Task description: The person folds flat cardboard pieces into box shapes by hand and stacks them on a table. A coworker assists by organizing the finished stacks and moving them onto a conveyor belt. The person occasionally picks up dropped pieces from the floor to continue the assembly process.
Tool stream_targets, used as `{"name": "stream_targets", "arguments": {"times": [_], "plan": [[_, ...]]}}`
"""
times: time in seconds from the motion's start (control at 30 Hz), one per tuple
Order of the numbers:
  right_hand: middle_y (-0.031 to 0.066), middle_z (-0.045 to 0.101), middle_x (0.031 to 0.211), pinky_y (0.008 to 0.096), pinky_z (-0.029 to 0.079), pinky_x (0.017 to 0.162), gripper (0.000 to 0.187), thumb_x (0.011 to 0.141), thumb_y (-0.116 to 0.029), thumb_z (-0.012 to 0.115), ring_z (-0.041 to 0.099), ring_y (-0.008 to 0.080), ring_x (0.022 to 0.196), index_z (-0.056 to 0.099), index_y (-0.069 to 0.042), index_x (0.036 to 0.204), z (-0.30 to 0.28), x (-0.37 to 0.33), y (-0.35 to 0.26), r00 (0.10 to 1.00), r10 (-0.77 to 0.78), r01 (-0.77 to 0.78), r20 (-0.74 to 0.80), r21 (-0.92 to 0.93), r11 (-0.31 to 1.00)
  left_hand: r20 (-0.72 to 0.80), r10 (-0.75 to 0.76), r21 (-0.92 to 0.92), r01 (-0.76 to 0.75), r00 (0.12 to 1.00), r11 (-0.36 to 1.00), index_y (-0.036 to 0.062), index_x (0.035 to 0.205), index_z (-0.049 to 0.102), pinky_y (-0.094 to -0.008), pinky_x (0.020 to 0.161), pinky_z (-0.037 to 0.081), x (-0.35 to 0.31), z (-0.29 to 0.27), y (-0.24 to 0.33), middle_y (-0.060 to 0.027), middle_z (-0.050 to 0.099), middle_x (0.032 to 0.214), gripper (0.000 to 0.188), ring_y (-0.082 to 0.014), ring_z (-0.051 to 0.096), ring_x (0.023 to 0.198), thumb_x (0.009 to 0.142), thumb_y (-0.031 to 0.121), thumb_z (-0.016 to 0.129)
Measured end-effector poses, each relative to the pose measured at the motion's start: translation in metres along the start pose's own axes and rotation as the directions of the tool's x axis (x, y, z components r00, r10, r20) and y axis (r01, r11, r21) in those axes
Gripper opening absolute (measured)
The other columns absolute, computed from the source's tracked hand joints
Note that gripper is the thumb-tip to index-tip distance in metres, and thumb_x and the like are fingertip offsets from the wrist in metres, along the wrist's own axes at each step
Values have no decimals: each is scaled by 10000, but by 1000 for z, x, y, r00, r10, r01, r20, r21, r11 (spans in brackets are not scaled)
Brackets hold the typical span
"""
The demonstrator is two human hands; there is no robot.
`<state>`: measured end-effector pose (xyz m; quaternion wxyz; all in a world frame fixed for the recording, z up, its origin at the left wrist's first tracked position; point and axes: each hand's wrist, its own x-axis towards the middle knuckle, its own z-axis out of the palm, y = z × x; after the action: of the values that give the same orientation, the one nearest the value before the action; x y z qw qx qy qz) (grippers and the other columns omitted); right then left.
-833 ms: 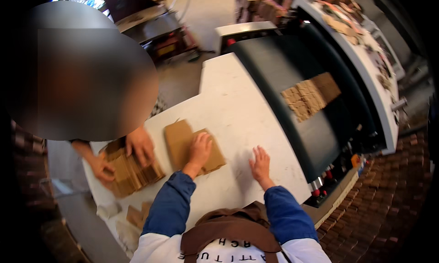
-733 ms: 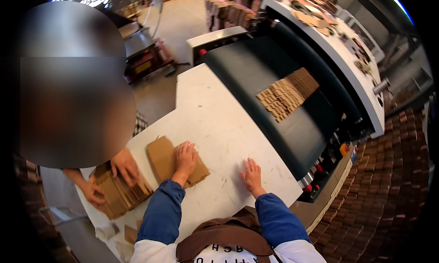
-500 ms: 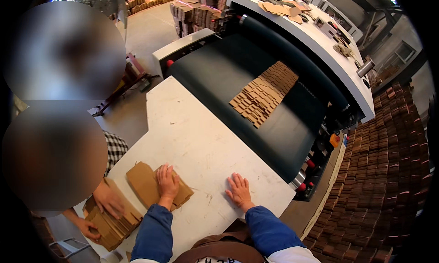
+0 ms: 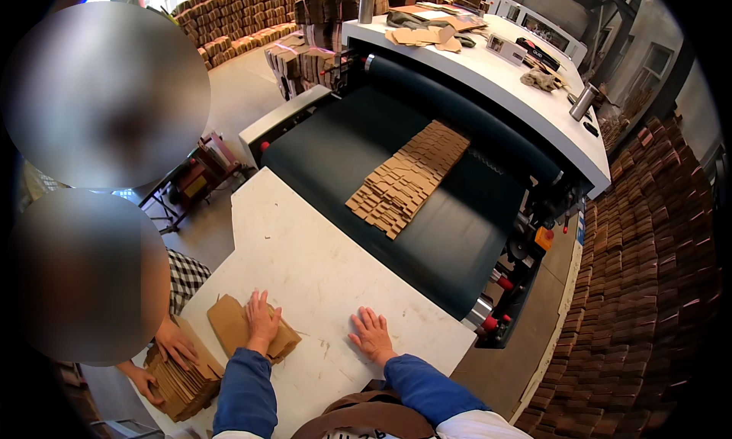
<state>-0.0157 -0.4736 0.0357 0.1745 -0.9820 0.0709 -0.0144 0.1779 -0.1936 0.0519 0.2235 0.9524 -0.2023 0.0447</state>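
Here's the left hand, fingers stretched out, lying over the cardboard pieces on the white table; the right hand is spread loose, palm down at the tabletop. Left of them, a co-worker's hands cover a cardboard stack, and overlapping cardboard lies across the dark belt.

A factory workshop full of cardboard, judging by the wide dark conveyor belt with overlapping cardboard pieces on it, the orange control box beside its end, the flat brown cardboard on the white tabletop, strapped stacks on the bare floor and dense rows of brown bundles along the right.
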Motion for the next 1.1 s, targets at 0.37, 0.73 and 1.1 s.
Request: {"name": "stream_targets", "arguments": {"times": [0.37, 0.73, 1.1], "plan": [[138, 351, 1504, 525, 262, 1113, 516, 940, -353, 559, 284, 313, 1409, 454, -126, 1391, -63, -16, 97, 975, -222, 222, -24, 205, 953, 447, -21, 61, -7, 894, 998, 77, 1432, 388, -588, 1090, 240, -46, 63, 208, -207, 311, 1501, 748, -348, 282, 1393, 848, 466, 645], [129, 334, 1515, 510, 242, 1130, 514, 943, -376, 534, 278, 297, 1417, 452, -132, 1387, -79, -44, 193, 974, -224, 224, 28, 24, 974, 667, -48, 211, -127, 744, 969, 80, 1494, 296, -567, 1089, 262, -42, 65, 218, -234, 207, 1550, 975, -371, 196, 1437, 770, 623, 657], [136, 330, 1521, 481, 221, 1147, 538, 926, -402, 556, 265, 307, 1425, 472, -119, 1376, -83, -41, 198, 967, -249, 244, 60, 79, 967, 687, 40, 92, -140, 726, 986, 51, 1481, 305, -453, 1118, 312, -33, 64, 213, -299, 194, 1529, 959, -430, 209, 1419, 778, 597, 663]]}}
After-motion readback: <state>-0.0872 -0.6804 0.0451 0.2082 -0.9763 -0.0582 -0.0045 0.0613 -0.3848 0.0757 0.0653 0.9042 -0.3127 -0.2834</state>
